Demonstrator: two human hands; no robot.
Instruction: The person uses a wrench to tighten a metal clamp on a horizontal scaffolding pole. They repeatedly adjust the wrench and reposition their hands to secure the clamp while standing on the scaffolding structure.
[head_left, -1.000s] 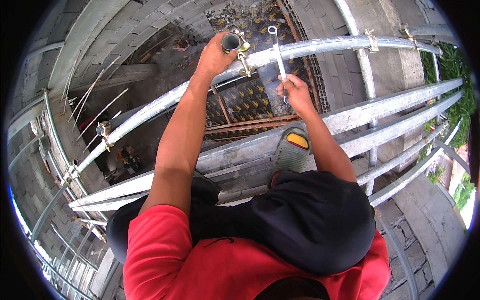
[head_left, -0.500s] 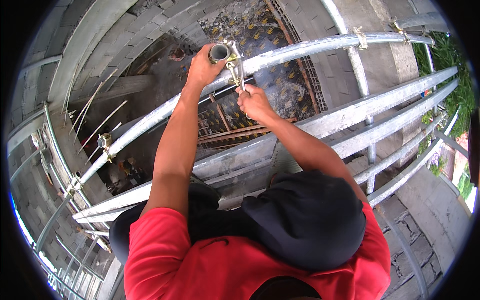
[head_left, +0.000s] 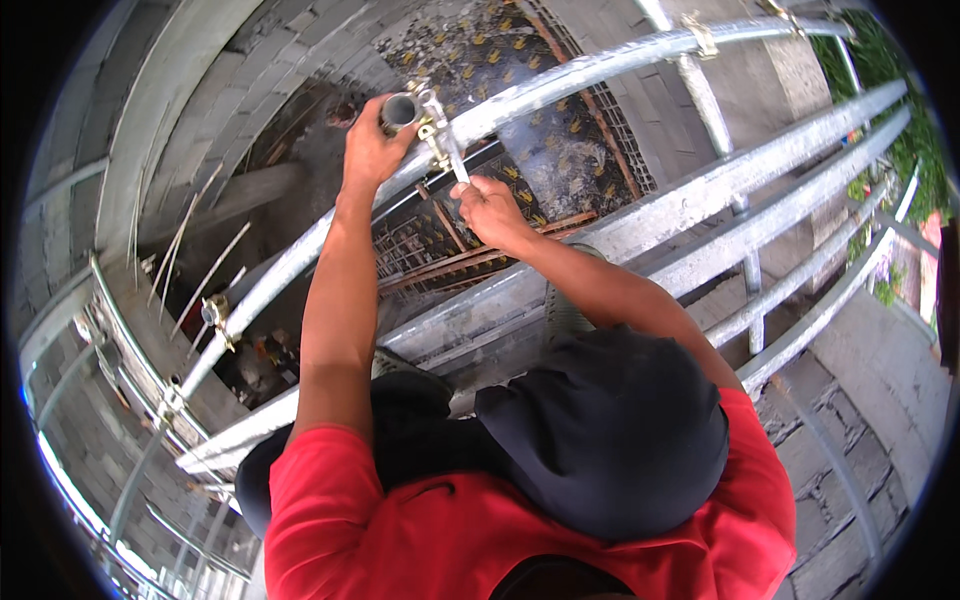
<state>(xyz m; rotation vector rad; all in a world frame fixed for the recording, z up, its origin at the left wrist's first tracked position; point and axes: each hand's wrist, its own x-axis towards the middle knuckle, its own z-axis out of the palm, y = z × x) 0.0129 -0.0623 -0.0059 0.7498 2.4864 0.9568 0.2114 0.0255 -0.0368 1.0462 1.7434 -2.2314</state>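
Note:
My left hand (head_left: pixel 376 148) is wrapped around the top of an upright metal pipe (head_left: pixel 402 110), whose round open end faces me. A brass-coloured scaffold coupler (head_left: pixel 432 137) sits beside that pipe, where it meets a long galvanized scaffold tube (head_left: pixel 540 90) running across in front of me. In my right hand (head_left: pixel 492 213) is the lower end of a silver wrench (head_left: pixel 457 157), with the fingers closed around it. The wrench's far end lies against the coupler; exactly how it seats on the nut is too small to tell.
Galvanized planks (head_left: pixel 690 215) cross between my arms and body. Another coupler (head_left: pixel 215 312) is on the tube at left. Far below lie a dark deck with yellow marks (head_left: pixel 560 150), steel mesh (head_left: pixel 410 245) and thin rods (head_left: pixel 185 235). Block walls (head_left: pixel 290 60) rise behind.
The view has shifted slightly, so both hands appear farther left. The wrench's handle, nearly upright in the picture before, now slants down to the right. Both hands keep their holds.

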